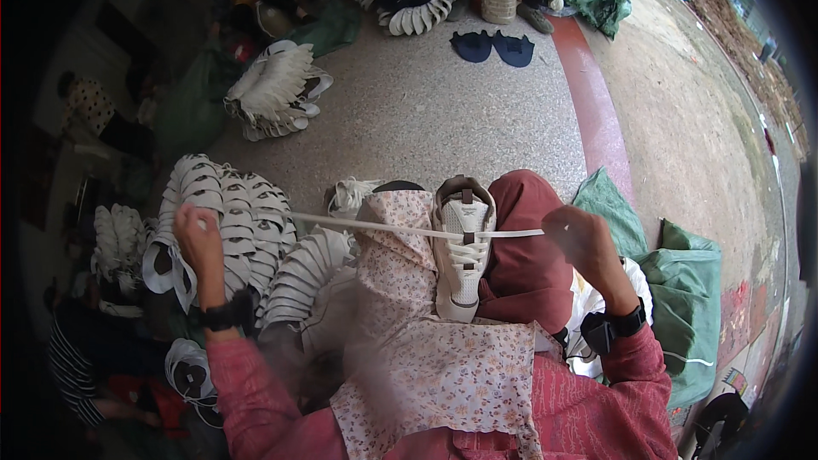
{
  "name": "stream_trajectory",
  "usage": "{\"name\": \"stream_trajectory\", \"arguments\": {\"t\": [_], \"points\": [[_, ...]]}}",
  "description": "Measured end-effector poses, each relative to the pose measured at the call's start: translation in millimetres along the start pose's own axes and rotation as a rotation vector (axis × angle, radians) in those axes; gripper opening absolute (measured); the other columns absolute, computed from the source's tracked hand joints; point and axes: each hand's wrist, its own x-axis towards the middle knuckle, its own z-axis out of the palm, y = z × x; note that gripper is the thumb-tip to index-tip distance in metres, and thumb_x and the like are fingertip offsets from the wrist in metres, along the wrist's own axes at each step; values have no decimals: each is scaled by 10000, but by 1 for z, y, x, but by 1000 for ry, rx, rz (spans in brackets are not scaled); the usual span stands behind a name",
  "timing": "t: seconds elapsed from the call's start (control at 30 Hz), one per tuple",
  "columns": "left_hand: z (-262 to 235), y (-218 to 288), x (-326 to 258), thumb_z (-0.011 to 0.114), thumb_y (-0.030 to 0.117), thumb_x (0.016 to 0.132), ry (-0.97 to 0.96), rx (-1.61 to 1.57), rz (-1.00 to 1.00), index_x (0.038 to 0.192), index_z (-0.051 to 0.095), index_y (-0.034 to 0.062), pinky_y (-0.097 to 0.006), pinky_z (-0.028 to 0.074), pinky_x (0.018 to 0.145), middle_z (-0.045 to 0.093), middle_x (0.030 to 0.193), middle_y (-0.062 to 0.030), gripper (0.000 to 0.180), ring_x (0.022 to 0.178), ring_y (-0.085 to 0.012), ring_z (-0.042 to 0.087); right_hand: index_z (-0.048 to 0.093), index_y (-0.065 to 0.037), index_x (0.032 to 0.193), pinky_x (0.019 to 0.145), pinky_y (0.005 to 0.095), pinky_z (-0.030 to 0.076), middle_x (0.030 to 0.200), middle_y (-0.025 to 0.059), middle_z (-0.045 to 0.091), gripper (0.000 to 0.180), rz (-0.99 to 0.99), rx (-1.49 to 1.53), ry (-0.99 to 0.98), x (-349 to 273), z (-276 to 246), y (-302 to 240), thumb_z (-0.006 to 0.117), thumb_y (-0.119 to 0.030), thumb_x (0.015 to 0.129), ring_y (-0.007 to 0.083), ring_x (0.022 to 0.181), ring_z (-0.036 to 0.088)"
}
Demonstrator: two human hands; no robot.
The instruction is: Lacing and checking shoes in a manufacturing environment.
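Shoe (464,247): nine o'clock from right hand (584,243) pinching lace (400,227), three o'clock from left hand (198,234), grip unclear; cream, brown-lined.

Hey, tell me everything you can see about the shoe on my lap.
The shoe is cream-white with perforated-looking, mesh-like panels, a brown collar and brown tongue tabs. It lies between your knees, toe toward you, opening away. Its flat white lace is partly threaded and stretched sideways, toward your left hand and right hand. Its underside is hidden.
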Motion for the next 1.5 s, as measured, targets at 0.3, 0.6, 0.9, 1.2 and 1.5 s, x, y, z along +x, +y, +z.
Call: {"name": "stream_trajectory", "arguments": {"t": [0.3, 0.6, 0.9, 1.2, 1.5], "points": [[-3, 168, -83, 738, 53, 773, -491, -851, 405, 1031, 637, 45, -345, 477, 898, 604, 1112, -119, 278, 1025, -272, 590, 679, -55, 854, 633, 417, 510, 813, 135, 647, 118, -206, -535, -48, -10, 30, 8, 647, -168, 852, 352, 757, 644], [-52, 241, -121, 642, 268, 956, -1809, -1733, -558, 1371, 439, 4, -270, 491, 613, 602, 978, -72, 532, 757, -142, 605, 577, 20, 1107, 468, 269, 495, 997, 106, 686, 190, 550, 391, -486, -10, 40, 1, 565, -127, 987, 127, 626, 630], [-14, 219, -106, 542, 221, 1013, -1380, -2269, -798, 1199, 549, 60, -267, 467, 611, 570, 821, 1, 247, 692, -115, 558, 577, -81, 1148, 521, 218, 434, 875, 33, 646, 194, 527, 1538, 21, 1, 46, 58, 574, -145, 965, 85, 623, 537], [14, 84, -110, 517, 217, 1026, -774, -2342, -974, 1149, 583, 48, -248, 411, 575, 515, 772, -1, 220, 657, -109, 473, 577, 13, 1133, 517, 242, 345, 767, 34, 593, 184, 332, 1771, 638, -49, -95, 164, 499, -90, 1002, 90, 579, 425], [16, 58, -141, 528, 233, 1023, -679, -2053, -1051, 1175, 569, 28, -257, 441, 614, 547, 787, -2, 259, 666, -110, 506, 616, -77, 1129, 483, 260, 361, 789, -22, 626, 198, 525, 1320, 820, -109, -103, 250, 576, -203, 982, 96, 553, 470]]}}
